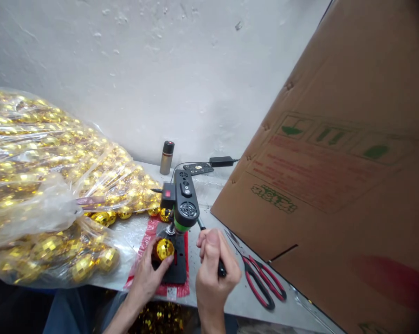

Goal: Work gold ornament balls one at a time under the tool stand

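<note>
In my left hand point(148, 273) is a shiny gold mirrored ball point(165, 249), held between thumb and fingers. It sits just under the chuck of a small black and green bench drill press point(186, 195). My right hand point(216, 260) is wrapped round the black-gripped lever point(222, 269) at the press's right side. The press's black base point(177, 273) rests on a red plastic sheet point(134, 273). Whether the drill bit touches the ball is hidden from this angle.
A big clear bag point(56, 153) full of gold balls fills the left. Red-and-black scissors point(265, 283) lie at the right, beside a large cardboard box point(334, 176). Behind the press stand a small bottle point(166, 157) and a black power adapter point(221, 161) with a cable.
</note>
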The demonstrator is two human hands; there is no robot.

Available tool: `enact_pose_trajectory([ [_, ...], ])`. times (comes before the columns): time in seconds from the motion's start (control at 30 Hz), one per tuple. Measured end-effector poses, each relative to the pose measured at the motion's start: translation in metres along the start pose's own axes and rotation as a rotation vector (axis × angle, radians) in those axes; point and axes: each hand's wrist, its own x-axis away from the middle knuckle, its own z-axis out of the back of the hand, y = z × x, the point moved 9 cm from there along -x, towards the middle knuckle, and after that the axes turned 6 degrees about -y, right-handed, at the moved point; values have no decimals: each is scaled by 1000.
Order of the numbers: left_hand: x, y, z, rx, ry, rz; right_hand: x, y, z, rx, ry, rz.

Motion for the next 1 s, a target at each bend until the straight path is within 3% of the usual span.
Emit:
enact_pose_trajectory([
  [0.1,1,6,-3,-195,27,-137,6,3,-1,-23,-18,12],
  [0.23,-5,10,-7,-316,25,-221,8,1,-2,-35,-26,40],
  [0.43,-8,17,-16,-351,-125,-259,10,0,-2,-51,-25,46],
  [0.6,-2,14,-13,-322,-197,-212,11,0,-1,-38,-31,58],
  [0.77,-9,9,-3,-326,-182,-130,5,-3,-3,-46,-74,53],
  [1.0,-29,33,-6,-334,-367,-58,5,-4,-2,-45,-76,64],
])
